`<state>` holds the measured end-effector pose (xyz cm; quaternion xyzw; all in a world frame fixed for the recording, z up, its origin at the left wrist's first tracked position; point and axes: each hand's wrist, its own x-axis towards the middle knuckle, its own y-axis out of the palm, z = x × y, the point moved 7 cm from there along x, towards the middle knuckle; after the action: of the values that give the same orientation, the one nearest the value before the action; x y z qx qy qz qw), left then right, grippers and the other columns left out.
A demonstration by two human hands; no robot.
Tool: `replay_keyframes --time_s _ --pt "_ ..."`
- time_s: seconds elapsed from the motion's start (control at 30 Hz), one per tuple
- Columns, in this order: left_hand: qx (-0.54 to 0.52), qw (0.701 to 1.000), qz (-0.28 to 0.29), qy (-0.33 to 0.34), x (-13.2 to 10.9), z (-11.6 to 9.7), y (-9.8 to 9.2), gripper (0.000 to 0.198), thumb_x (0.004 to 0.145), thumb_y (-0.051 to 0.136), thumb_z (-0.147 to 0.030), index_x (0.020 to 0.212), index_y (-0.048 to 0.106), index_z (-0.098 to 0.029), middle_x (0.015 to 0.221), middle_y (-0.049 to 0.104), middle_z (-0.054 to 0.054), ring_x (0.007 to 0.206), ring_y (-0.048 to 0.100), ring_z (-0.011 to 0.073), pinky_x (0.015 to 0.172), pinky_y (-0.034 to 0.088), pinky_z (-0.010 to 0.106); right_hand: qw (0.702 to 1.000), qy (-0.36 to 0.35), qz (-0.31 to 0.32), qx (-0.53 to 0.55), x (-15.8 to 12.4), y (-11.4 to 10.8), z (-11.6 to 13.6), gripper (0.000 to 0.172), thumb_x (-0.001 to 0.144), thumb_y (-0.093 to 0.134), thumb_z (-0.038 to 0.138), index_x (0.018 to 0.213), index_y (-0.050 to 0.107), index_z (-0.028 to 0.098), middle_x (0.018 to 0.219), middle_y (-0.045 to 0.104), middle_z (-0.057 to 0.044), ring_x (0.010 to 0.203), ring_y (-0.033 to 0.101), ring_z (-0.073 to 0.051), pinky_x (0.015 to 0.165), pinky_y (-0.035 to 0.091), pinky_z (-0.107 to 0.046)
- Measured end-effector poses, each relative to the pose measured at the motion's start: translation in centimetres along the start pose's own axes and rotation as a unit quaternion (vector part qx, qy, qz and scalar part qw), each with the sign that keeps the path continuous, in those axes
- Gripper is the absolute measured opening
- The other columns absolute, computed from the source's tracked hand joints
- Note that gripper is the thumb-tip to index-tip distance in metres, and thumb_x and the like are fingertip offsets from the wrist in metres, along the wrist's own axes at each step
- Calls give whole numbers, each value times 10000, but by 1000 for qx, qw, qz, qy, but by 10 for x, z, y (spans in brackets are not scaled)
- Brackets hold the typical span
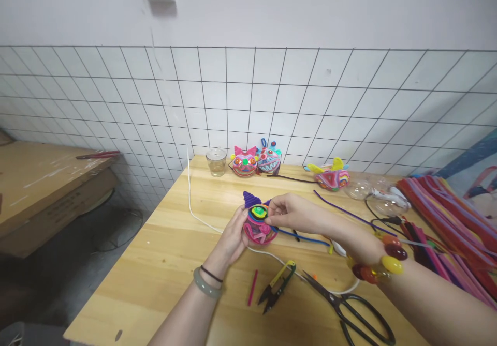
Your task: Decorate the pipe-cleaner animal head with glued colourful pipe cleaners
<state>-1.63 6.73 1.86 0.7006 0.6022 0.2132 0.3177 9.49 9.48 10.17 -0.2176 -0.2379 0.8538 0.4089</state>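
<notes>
As left hand point(234, 232) holds ornament point(258, 230), ears point(251, 199) wallward

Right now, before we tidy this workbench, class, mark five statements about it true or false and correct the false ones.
1. The left hand holds the purple-eared figure. True.
2. The snips lie between the pink stick and the scissors. True.
3. The right hand grips the scissors. False: it is at the figure.
4. In the picture, the glass stands right of the pink-eared figure. False: it stands left.
5. The beaded bracelet is on the right wrist. True.
</notes>
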Motion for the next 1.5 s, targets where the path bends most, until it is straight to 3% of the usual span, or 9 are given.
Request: replay_keyframes --time_s 0.17,0.43,0.97,1.17,1.33,1.5 --pt "15 1000 11 -5 1 3 -2 335 827 620 -347 1123 558 -201 990 692 41 791 665 169 675 549 301 1000 -3 1 -8 2 1 -5 147 711 632 317 685 616 173 614 602 38 554 501 -108 529 395 -227" --pt "15 999 28 7 2 4 -4 268 867 576 -321 1101 562 -190 1070 689 55 911 661 172 802 525 312 999 6 4 -36 5 0 -9 106 684 637 270 649 647 170 569 608 42 523 488 -108 501 370 -225" --pt "35 999 5 13 3 4 -6 307 835 622 -356 1087 575 -187 1038 691 51 901 655 173 774 522 293 998 15 29 -47 3 4 -4 100 676 626 256 618 626 176 529 543 62 505 438 -97 495 332 -225" --pt "15 1000 -4 4 4 4 -10 363 829 616 -414 1130 563 -218 1105 679 74 873 684 213 695 561 345 999 8 27 -16 -7 -11 9 236 721 629 411 656 620 185 565 539 49 528 452 -106 520 350 -234" --pt "-33 997 3 -64 6 9 -14 522 852 512 -536 1239 523 -185 1088 695 156 862 701 286 650 562 412 991 31 -129 3 1 -51 -24 404 784 512 574 781 590 178 525 426 61 460 377 -95 455 300 -231" --pt "-108 989 5 -96 4 4 -14 462 913 413 -489 1096 630 -125 953 741 132 796 712 252 615 566 353 985 30 -147 -84 24 -39 -79 230 803 510 355 758 638 170 669 633 -24 620 560 -164 594 434 -282"
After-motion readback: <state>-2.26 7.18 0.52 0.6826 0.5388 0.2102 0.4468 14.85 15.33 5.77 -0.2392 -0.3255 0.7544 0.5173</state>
